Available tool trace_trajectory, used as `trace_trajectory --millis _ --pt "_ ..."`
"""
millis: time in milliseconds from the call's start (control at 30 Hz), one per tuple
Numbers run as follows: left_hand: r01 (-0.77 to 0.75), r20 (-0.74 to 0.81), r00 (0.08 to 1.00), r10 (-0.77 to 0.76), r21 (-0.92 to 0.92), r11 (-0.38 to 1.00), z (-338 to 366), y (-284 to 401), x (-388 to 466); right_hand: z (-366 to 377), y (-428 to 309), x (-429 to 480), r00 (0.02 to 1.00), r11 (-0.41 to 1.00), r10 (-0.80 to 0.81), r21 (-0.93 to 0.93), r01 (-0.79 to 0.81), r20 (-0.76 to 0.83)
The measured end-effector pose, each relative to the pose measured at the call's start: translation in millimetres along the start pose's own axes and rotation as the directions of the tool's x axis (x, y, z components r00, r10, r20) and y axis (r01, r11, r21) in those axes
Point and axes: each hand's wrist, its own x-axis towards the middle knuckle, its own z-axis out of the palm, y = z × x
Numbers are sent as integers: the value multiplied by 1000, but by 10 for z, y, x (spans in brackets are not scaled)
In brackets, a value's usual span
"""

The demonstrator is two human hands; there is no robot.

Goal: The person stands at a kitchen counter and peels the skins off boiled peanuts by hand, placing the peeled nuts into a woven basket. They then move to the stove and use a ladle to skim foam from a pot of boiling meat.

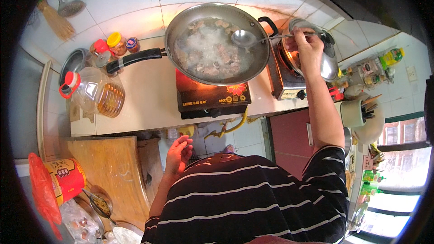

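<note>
My right hand [306, 42] grips the thin handle of a metal ladle [244, 38] beyond the wok's right rim. The ladle's bowl is over the right part of a steel wok [174, 52], near the surface of the liquid. Pieces of meat [210, 69] lie in cloudy, foamy water in the wok, with steam above it. The wok stands on a black gas stove [212, 96], and its long black handle [135, 59] points left. My left hand [179, 154] is empty in front of my belly, below the counter edge, fingers loosely bent and apart.
A second burner [288, 86] at right holds a pot, with a steel lid [328, 66] beside it under my right forearm. At left stand an oil jug [98, 93] and several jars [117, 42]. A wooden cabinet [105, 169] is at lower left; a yellow gas hose [237, 125] hangs below.
</note>
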Motion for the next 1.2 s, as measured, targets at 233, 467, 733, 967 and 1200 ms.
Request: trace_trajectory --millis 233,467,733,967,1200 --pt "-19 4 1000 19 -1 1000 -44 11 -13 39 -14 36 998 996 60 -69 -60 -4" --pt "-21 9 1000 21 7 1000 -20 27 -11 89 94 85 997 994 80 -79 -81 -19" --pt "-16 28 999 15 34 999 3 41 6 119 231 151 997 997 61 -43 -63 -45" --pt "-13 30 999 12 31 999 -16 30 11 173 283 170 997 998 66 -8 -66 -32" --pt "2 5 1000 -2 20 1000 -26 20 15 223 376 206 996 998 60 20 -59 -72"
